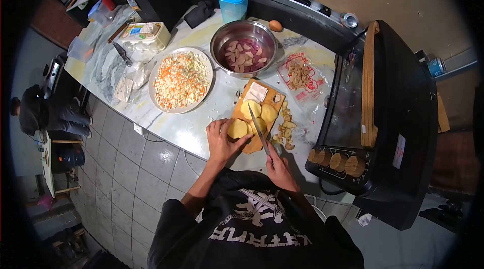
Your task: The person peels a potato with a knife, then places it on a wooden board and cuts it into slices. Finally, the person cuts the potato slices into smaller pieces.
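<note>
My right hand (280, 169) is closed round the handle of a knife (258, 129), whose blade lies over yellow potato pieces (268, 113) on a small wooden board (249, 147). At the board's left edge, my left hand (224, 140) holds a cut potato piece (237, 129) between thumb and fingers. A folded pale cloth or paper (256, 92) sits at the board's far end. Potato peelings (286, 127) lie just right of the board. Beyond it stands a metal bowl (244, 70) with slices in reddish liquid.
A plate of chopped vegetables (181, 80) is at the left, a bag with brown pieces (300, 74) at the right. A black oven (393, 97) borders the counter's right side. An egg (275, 26) lies at the back. Another person (45, 110) stands far left.
</note>
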Tool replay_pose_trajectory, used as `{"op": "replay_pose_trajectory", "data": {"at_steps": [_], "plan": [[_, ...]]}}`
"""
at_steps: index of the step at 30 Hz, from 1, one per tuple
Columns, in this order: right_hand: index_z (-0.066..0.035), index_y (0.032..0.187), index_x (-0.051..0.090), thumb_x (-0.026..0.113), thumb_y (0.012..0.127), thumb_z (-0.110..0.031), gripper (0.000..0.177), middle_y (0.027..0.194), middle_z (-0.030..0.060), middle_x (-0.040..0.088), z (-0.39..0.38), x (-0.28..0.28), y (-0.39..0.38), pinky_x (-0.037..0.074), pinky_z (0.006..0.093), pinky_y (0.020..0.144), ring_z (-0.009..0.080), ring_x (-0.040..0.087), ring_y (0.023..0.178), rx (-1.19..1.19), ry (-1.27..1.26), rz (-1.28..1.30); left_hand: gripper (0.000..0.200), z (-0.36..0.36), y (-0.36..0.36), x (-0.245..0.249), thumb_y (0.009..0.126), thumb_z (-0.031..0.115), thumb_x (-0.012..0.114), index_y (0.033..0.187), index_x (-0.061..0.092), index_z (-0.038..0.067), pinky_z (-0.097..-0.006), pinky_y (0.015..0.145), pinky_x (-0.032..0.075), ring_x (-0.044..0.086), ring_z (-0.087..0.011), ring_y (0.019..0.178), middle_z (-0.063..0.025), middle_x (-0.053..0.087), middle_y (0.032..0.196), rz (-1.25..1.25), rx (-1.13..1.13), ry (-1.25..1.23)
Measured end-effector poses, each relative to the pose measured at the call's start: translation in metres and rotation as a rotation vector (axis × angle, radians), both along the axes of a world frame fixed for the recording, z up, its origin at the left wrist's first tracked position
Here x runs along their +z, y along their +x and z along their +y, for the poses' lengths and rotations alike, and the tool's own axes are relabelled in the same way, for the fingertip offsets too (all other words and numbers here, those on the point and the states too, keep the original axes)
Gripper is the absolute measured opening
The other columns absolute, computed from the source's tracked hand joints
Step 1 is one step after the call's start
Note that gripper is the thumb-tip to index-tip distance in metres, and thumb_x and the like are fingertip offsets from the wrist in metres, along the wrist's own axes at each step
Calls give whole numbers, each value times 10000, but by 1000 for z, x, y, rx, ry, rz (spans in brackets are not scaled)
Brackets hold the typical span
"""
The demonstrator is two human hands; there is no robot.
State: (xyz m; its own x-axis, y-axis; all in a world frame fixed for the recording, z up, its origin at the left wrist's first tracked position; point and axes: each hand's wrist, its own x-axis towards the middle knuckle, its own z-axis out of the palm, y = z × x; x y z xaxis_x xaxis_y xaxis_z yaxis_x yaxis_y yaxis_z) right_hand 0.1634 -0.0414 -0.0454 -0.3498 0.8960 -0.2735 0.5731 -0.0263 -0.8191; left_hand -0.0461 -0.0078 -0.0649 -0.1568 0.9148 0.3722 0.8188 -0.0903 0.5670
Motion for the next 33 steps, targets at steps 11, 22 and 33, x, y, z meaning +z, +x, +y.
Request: {"op": "replay_pose_trajectory", "data": {"at_steps": [11,22,33], "plan": [[-85,1445,320,480,857,25,619,802,276,581,1,-3,4,457,436,586,409,599,660,105,128,47,725,-6,9,2,610,390,850,1169,549,39,-432,876,386,510,-307,979,-125,537,1067,33,-13,-42],[-141,1500,191,468,812,47,765,669,273,552,2,-15,1,432,483,594,444,570,636,215,168,75,540,-14,-1,-6,735,162,768,1220,575,27,-428,953,400,521,-341,1122,-168,543,1246,-45,-211,-80],[-143,1504,186,481,810,42,777,630,249,548,1,-25,-4,424,478,553,417,569,585,242,201,30,463,-12,-1,-3,733,171,766,1159,638,41,-417,933,421,535,-324,1105,-155,552,1268,-39,-209,-115]]}}
